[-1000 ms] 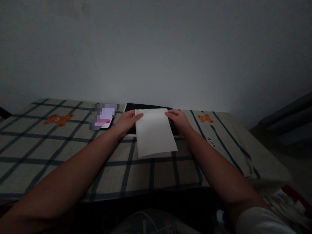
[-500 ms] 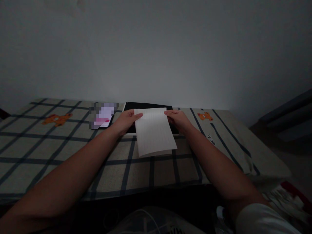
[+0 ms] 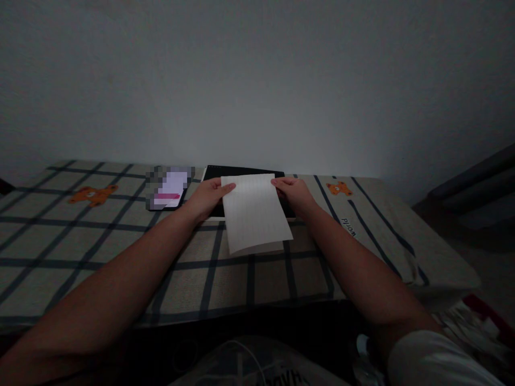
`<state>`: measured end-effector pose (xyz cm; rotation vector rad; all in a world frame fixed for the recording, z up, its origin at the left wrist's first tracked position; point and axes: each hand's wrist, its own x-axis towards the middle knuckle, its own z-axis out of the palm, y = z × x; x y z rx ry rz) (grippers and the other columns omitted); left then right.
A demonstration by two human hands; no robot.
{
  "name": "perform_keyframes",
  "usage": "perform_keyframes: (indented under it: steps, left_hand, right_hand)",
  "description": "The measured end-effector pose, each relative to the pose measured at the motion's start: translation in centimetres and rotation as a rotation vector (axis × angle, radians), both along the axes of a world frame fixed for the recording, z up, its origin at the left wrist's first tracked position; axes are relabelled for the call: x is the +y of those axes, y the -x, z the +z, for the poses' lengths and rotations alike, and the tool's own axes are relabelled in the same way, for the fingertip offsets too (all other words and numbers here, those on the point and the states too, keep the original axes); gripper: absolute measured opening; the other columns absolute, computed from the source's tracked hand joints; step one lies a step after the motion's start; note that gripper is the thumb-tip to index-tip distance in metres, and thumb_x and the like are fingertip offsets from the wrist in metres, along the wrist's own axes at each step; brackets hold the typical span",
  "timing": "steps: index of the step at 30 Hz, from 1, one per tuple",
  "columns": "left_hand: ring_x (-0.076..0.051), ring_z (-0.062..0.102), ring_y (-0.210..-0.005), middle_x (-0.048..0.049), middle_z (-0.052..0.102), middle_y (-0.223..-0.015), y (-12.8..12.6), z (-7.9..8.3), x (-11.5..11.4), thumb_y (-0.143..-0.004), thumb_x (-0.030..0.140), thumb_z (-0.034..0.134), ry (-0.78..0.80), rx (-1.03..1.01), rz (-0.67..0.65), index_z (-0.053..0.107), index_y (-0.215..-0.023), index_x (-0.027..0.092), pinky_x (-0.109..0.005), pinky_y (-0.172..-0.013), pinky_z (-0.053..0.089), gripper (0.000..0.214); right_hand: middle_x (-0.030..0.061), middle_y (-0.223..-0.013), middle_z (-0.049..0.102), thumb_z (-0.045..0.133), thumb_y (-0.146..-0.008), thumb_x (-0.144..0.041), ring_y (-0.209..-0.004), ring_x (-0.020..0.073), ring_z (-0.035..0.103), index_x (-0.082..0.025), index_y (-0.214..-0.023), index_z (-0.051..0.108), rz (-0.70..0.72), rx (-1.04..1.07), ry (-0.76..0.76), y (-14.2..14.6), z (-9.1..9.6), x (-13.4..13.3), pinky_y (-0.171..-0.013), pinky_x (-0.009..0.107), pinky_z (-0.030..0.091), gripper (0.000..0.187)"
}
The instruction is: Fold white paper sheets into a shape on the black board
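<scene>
A folded sheet of lined white paper (image 3: 254, 212) is held up between my two hands, its fold or top edge away from me and its lower end hanging toward me with two layers apart. My left hand (image 3: 208, 198) pinches the far left corner, thumb on top. At the far right corner my right hand (image 3: 296, 194) pinches the sheet between thumb and fingers. Behind and under the paper lies a flat black item with a pale edge (image 3: 241, 171), mostly hidden, so its kind is unclear.
A phone with a lit, partly blurred screen (image 3: 171, 187) lies left of my left hand. The table wears a checked cloth (image 3: 120, 236) with orange bear prints. A pale wall (image 3: 257, 86) stands right behind it. Dim cloth items (image 3: 470, 332) are at the lower right.
My hands keep the same hold on the paper. The whole view has shifted slightly, and the paper's near end sits a little higher in the picture, its layers slightly more apart.
</scene>
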<state>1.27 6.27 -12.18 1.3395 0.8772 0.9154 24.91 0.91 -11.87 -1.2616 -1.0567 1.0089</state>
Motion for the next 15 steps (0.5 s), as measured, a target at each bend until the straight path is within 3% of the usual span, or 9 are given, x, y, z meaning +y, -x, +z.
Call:
perform_keyframes:
  steps: [9, 15]
  left_hand:
    - [-0.014, 0.063, -0.074, -0.0047, 0.07, -0.086, 0.01, -0.29, 0.67, -0.071, 0.044, 0.078, 0.019, -0.122, 0.038, 0.069, -0.085, 0.016, -0.023, -0.066, 0.051, 0.032]
    - [-0.014, 0.063, -0.072, -0.0055, 0.071, -0.083, -0.24, -0.13, 0.28, -0.066, 0.041, 0.082, 0.032, -0.182, 0.047, 0.07, -0.082, 0.014, -0.026, -0.068, 0.051, 0.034]
  right_hand:
    - [0.0032, -0.073, 0.069, 0.075, -0.064, -0.044, -0.063, 0.013, 0.058, -0.016, -0.084, 0.072, -0.06, -0.037, -0.034, -0.4, -0.23, 0.24, -0.058, 0.028, 0.046, 0.034]
    - [0.0035, -0.075, 0.07, 0.075, -0.066, -0.04, -0.066, 0.0132, 0.06, -0.018, -0.081, 0.072, -0.052, -0.012, -0.059, -0.23, -0.34, 0.31, -0.062, 0.029, 0.048, 0.028]
